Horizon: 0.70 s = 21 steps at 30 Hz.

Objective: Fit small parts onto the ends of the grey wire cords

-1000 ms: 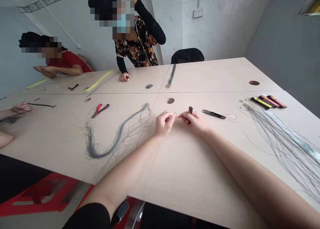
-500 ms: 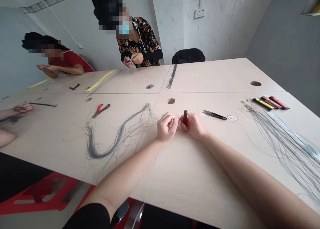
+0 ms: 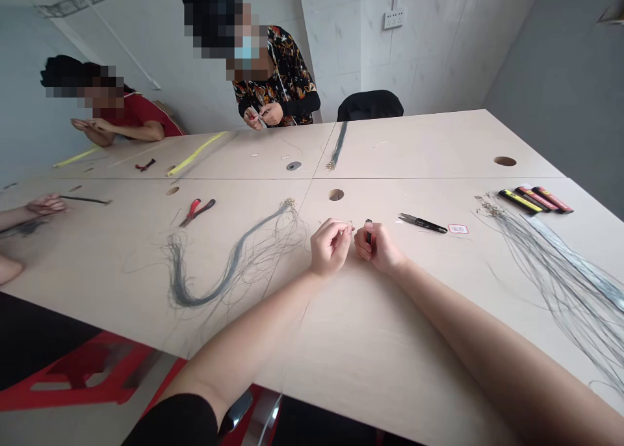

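Observation:
My left hand [image 3: 330, 249] is closed in a pinch, with the end of a thin thread [image 3: 351, 224] sticking out at the fingertips. Close beside it, my right hand [image 3: 385, 249] is wrapped round a small black and orange lighter [image 3: 368, 233], mostly covered by the fingers. The two hands are a short gap apart above the table. To the left lies a curved bundle of grey-blue threads [image 3: 233, 267] with gold-coloured ends. Black thread snips [image 3: 425, 223] lie right of my right hand, beside a small red-framed label [image 3: 457, 229].
Red-handled pliers [image 3: 195, 213] lie left. Another thread bundle [image 3: 541, 274] and several yellow and red lighters [image 3: 529, 199] lie right. A round hole [image 3: 336, 195] is cut in the table [image 3: 380, 361]. Co-workers sit across the table; another person's hand [image 3: 46, 204] is at far left.
The lighter has tipped and sunk into my right hand, so less of it shows. My hands have moved slightly apart. The camera view has shifted a little.

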Motion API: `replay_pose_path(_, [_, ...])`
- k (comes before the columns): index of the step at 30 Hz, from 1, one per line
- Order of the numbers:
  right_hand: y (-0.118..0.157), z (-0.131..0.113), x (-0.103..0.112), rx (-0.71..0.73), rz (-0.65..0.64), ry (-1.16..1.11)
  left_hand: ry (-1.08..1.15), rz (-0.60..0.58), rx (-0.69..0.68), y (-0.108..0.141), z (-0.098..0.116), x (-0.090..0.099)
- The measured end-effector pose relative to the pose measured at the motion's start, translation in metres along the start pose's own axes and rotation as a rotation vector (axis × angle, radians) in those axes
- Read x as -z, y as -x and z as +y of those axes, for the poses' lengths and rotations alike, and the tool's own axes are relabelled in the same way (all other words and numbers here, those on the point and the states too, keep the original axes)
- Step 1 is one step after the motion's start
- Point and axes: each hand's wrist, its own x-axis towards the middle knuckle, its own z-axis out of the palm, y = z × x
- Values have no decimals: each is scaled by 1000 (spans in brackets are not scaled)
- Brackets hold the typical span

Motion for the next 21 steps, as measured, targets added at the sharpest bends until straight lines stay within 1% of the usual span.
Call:
replay_pose_path(3, [0, 3, -4, -24, 15, -26, -4, 2, -18, -1, 0, 0])
replay_pose_path(8, [1, 7, -3, -26, -18, -77, 1, 4, -24, -1, 1, 0])
replay_pose_path(11, [1, 7, -2, -50, -27, -53, 9, -4, -34, 0, 1, 0])
replay_pose_path(16, [1, 6, -4, -112, 27, -25, 16, -8, -62, -1, 3, 0])
replay_pose_path(21, [0, 4, -6, -151, 29, -67, 21, -13, -52, 0, 3, 0])
